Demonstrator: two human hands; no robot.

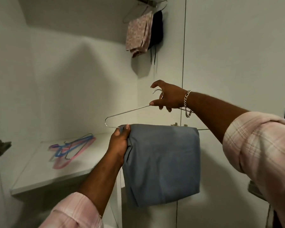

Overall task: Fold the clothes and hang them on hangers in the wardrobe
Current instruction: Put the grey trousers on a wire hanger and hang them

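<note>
Right hand [169,98] holds the metal hanger [127,112] at the neck, just under the hook; grip closed on the wire with thumb and lower fingers, index finger lifted clear above the hook. Chain bracelet [187,102] on that wrist.

Blue cloth [163,163], folded, is draped over the hanger's bottom bar and hangs straight down. It sits left of the bar's middle; bare wire shows to its right, up to the right forearm.

Left hand [120,143] is clamped on the cloth's upper left edge, right at the bar, thumb on the front face, fingers behind. Hanger's left bend sticks out past this hand.

Hanger is held in mid-air in front of the open wardrobe, roughly level, not on the rail.

Rail [145,0] at top of frame: wire hanger there carries a floral cloth [139,34], folded, with a dark garment [157,28] just beside it on the right; they touch or overlap.

Shelf [39,178] lower left: loose pile of pink and blue hangers [71,149] lying flat, well apart from the hands.

Both sleeves pink plaid, pushed up the forearms.
</note>
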